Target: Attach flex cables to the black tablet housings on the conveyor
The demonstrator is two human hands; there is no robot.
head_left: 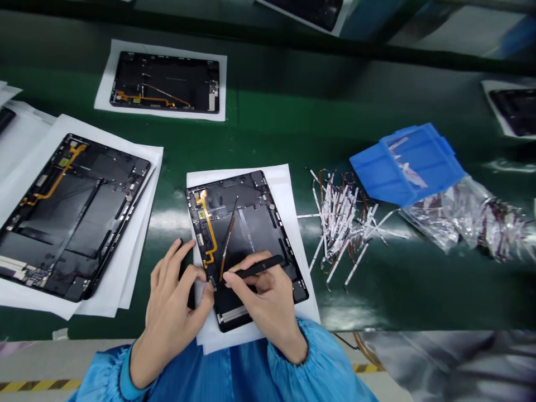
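Observation:
An open black tablet chassis point(251, 223) lies on a white sheet point(285, 184) in front of me, with an orange flex cable point(209, 229) along its left side and a thin brown ribbon cable point(228, 237) running down its middle. My right hand point(270, 304) pinches black tweezers point(259, 267), their tip at the ribbon's lower end. My left hand point(173, 304) rests on the chassis's lower left edge, thumb and forefinger pressed together by the same spot.
A larger open tablet chassis point(71, 212) on stacked white sheets lies left. Another chassis point(165, 84) sits farther back. A loose pile of ribbon cables point(343, 218), a blue tray point(408, 162) and a clear plastic bag point(473, 218) lie right on the green mat.

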